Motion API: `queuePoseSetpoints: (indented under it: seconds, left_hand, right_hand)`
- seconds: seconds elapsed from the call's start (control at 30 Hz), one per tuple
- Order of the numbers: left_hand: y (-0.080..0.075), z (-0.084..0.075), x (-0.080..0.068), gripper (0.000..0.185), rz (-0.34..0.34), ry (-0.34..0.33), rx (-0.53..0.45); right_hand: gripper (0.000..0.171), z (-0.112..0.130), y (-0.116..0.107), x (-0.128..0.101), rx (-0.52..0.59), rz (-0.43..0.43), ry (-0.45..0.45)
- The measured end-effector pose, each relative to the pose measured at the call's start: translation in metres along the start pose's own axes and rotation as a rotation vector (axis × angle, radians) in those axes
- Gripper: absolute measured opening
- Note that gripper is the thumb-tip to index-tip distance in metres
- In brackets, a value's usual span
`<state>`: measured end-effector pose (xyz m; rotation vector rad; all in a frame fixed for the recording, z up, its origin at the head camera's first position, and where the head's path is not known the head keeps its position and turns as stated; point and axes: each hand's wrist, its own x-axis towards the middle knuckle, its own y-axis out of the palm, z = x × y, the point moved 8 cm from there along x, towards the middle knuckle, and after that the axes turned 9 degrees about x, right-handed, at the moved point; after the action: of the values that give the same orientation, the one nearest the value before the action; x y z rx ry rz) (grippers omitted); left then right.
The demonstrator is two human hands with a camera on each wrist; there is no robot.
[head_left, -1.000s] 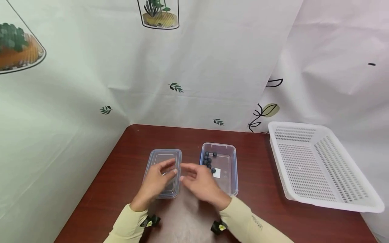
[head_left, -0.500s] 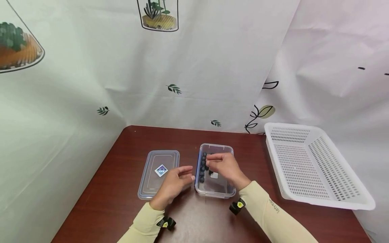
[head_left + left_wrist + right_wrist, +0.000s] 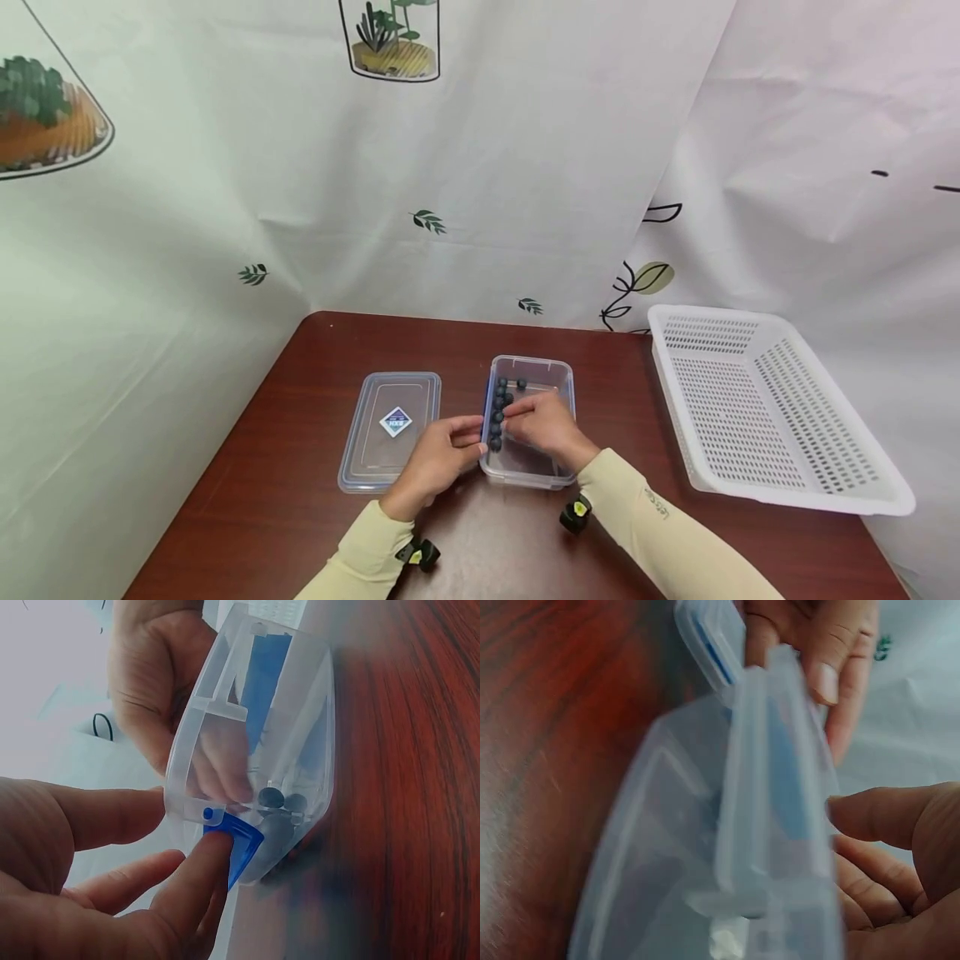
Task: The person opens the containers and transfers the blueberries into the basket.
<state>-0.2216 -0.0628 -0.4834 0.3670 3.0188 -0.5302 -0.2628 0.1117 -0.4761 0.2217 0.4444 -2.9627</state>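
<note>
A clear plastic food container (image 3: 528,481) with blue side clips stands on the table. Several blueberries (image 3: 496,444) lie along its left inner side, and one sits apart near the far end. My right hand (image 3: 550,427) reaches down into the container, its thumb and index fingertips meeting at a blueberry in the row. From the left wrist view, those fingertips show through the clear wall. My left hand (image 3: 437,457) is at the container's left side; its thumb touches the rim, and a fingertip rests on the blue clip (image 3: 241,851).
The container's clear lid (image 3: 367,442) with a diamond-shaped sticker (image 3: 395,422) lies flat to the left. A white perforated basket (image 3: 750,425) stands at the right. The dark red table (image 3: 330,350) meets a printed white cloth (image 3: 360,200) behind.
My hands have parted from above the lid. The right one has gone right and down into the container among the blueberries; the left one has come to its left side.
</note>
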Motion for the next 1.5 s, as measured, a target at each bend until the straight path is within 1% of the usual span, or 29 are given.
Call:
queuePoseSetpoints:
  seconds: [0.13,0.27,0.53,0.77,0.9,1.0,1.13,1.23,1.33,1.5]
  left_hand:
    - [0.001,-0.001,0.000,0.045,0.007,0.005,0.000]
    - [0.001,-0.002,-0.001,0.046,0.012,0.002,-0.003]
    - [0.001,-0.002,-0.001,0.047,0.017,0.000,-0.003]
    - [0.001,-0.002,0.000,0.047,0.018,-0.001,-0.007]
    - [0.001,-0.002,0.001,0.047,0.016,-0.002,-0.002]
    - [0.000,-0.002,0.000,0.047,0.011,-0.002,0.000]
    - [-0.001,-0.003,-0.001,0.047,0.010,0.001,-0.007]
    - [0.000,-0.002,-0.001,0.046,0.013,-0.002,-0.012]
    - [0.001,-0.001,0.000,0.046,0.019,-0.008,-0.022]
    - [0.001,0.001,0.001,0.047,0.022,-0.016,-0.050]
  right_hand:
    - [0.020,-0.010,0.009,0.001,0.020,0.018,0.053]
    - [0.020,-0.014,0.013,0.001,0.032,0.016,0.072]
    - [0.020,-0.017,0.019,0.000,-0.011,0.019,0.050]
    - [0.019,-0.017,0.023,0.002,-0.102,0.013,0.033]
    - [0.018,-0.017,0.023,0.003,-0.101,0.009,0.036]
    - [0.018,-0.018,0.024,0.003,-0.080,0.015,0.037]
    - [0.018,-0.017,0.024,0.002,-0.014,0.036,0.046]
    - [0.018,-0.012,0.020,0.000,0.042,0.045,0.050]
    - [0.020,-0.001,0.014,-0.002,0.089,0.046,0.039]
    - [0.026,0.021,-0.004,-0.008,0.136,0.031,-0.011]
